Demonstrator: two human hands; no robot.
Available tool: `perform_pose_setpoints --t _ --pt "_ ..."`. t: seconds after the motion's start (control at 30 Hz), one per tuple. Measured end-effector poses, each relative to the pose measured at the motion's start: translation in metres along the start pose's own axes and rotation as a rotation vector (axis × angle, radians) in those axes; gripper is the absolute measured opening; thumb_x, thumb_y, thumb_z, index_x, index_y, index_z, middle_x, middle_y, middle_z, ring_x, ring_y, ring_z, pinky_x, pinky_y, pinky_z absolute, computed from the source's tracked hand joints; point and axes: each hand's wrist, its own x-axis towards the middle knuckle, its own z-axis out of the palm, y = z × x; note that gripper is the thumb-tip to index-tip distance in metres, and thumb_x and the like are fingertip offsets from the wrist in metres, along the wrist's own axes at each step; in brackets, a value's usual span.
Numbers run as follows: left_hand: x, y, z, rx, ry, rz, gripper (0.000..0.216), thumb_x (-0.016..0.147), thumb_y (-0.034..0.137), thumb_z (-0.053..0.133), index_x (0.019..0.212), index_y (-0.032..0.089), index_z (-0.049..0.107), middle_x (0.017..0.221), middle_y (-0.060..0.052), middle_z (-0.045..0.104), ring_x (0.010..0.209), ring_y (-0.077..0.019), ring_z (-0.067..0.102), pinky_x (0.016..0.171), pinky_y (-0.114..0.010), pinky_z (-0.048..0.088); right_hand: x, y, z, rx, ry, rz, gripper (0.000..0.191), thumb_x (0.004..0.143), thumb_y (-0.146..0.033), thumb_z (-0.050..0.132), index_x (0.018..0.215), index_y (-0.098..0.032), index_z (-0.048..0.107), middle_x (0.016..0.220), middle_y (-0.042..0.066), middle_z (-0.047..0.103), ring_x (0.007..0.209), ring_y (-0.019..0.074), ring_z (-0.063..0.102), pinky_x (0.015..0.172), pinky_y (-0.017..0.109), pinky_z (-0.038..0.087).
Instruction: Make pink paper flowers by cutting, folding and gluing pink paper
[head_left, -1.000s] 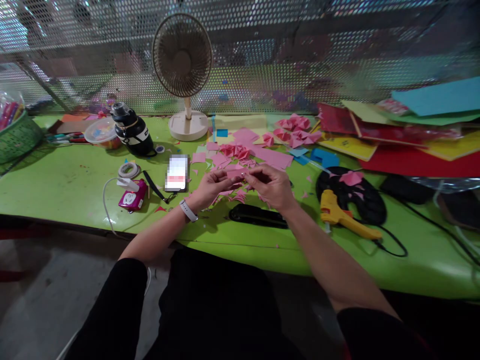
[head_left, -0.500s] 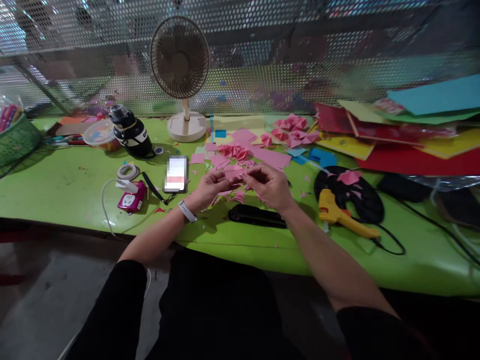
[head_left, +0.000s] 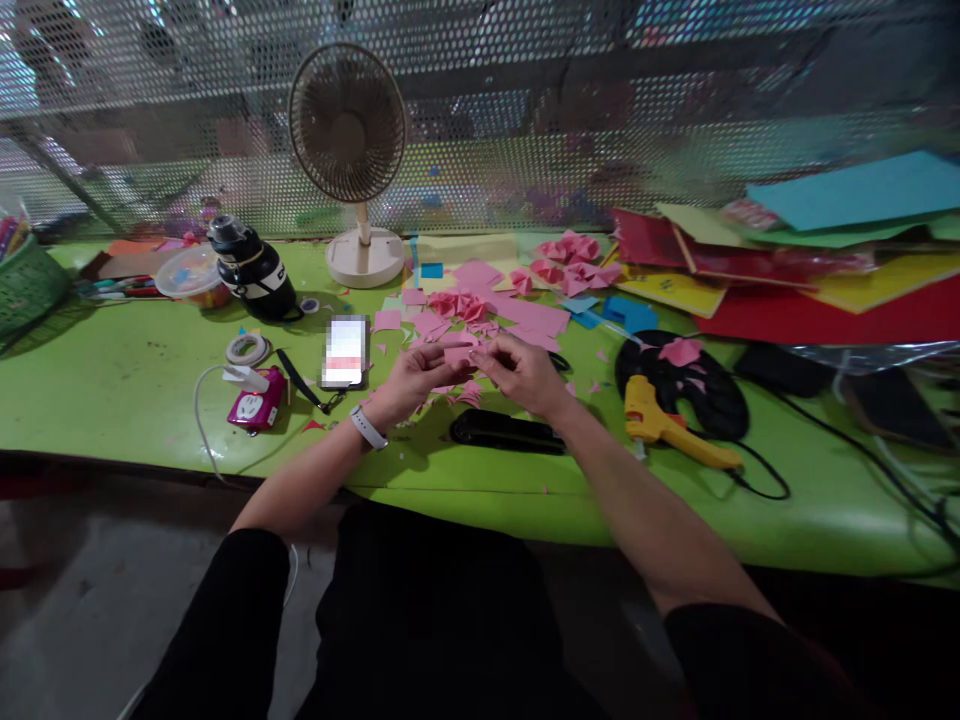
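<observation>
Both hands meet over the middle of the green table (head_left: 112, 370). My left hand (head_left: 411, 378) and my right hand (head_left: 521, 372) pinch a small pink paper piece (head_left: 457, 352) between their fingertips. A white watch sits on the left wrist. Pink paper scraps (head_left: 469, 392) lie under the hands. Pink paper squares (head_left: 525, 312) and folded pink shapes (head_left: 459, 304) lie just behind them. A black stapler-like tool (head_left: 506, 432) rests just in front of the right hand.
A yellow glue gun (head_left: 664, 432) lies on a black mat at right, its cable trailing. A phone (head_left: 346, 350), tape roll (head_left: 247, 348), pink device (head_left: 255, 408), black bottle (head_left: 251, 268) and fan (head_left: 349, 150) stand at left and back. Coloured paper sheets (head_left: 817, 300) pile up at the right.
The hands stay together on the pink piece with small finger movements. The view has drifted slightly, so everything sits a little further left and lower.
</observation>
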Motion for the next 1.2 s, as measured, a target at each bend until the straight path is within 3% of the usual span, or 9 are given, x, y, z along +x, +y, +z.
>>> perform_pose_setpoints --t 0.3,0.47,0.67,0.87,1.07,1.2 --pt "0.002 0.008 -0.004 0.039 0.036 -0.050 0.051 0.069 0.025 0.087 0.116 0.015 0.070 0.092 -0.006 0.077 0.086 -0.0152 0.074 0.091 -0.034 0.056 0.001 0.004 0.001 0.122 -0.057 -0.021 0.042 0.090 -0.059 0.059 0.071 -0.023 0.048 0.060 -0.004 0.044 0.052 0.0115 0.040 0.050 0.027 0.034" --pt "0.002 0.015 -0.008 0.131 0.050 -0.006 0.059 0.067 0.032 0.088 0.119 0.014 0.068 0.087 -0.006 0.077 0.085 -0.0159 0.074 0.085 -0.031 0.057 -0.002 -0.003 -0.002 0.232 -0.030 0.060 0.042 0.089 -0.058 0.062 0.069 -0.023 0.048 0.053 -0.006 0.043 0.045 0.0100 0.038 0.045 0.026 0.033" --pt "0.001 0.016 -0.007 0.206 0.034 0.039 0.061 0.066 0.034 0.089 0.118 0.012 0.067 0.081 -0.003 0.075 0.076 -0.0129 0.072 0.080 -0.029 0.057 0.000 -0.003 -0.001 0.382 -0.176 0.236 0.039 0.076 -0.053 0.076 0.068 -0.019 0.059 0.054 -0.001 0.061 0.043 0.0110 0.054 0.042 0.025 0.042" --pt "0.002 0.015 -0.008 0.200 0.040 -0.008 0.060 0.067 0.031 0.088 0.119 0.011 0.066 0.082 -0.006 0.076 0.079 -0.0154 0.074 0.082 -0.032 0.058 0.002 0.000 -0.006 0.378 -0.238 0.240 0.027 0.077 -0.037 0.075 0.064 -0.017 0.064 0.056 0.002 0.066 0.042 0.0107 0.058 0.040 0.022 0.044" --pt "0.004 0.021 -0.013 0.191 0.093 0.021 0.055 0.073 0.030 0.085 0.121 0.012 0.065 0.084 -0.007 0.077 0.086 -0.0171 0.075 0.083 -0.031 0.058 0.005 0.009 -0.021 0.462 -0.161 0.245 0.022 0.076 -0.036 0.073 0.067 -0.017 0.067 0.055 0.001 0.066 0.038 0.0098 0.055 0.036 0.021 0.043" --pt "0.003 0.018 -0.012 0.186 0.063 0.037 0.057 0.071 0.030 0.086 0.120 0.010 0.065 0.082 -0.006 0.076 0.081 -0.0163 0.075 0.081 -0.031 0.058 0.005 0.008 -0.017 0.408 -0.184 0.243 0.026 0.081 -0.040 0.071 0.072 -0.017 0.066 0.059 0.001 0.067 0.041 0.0089 0.055 0.038 0.020 0.043"
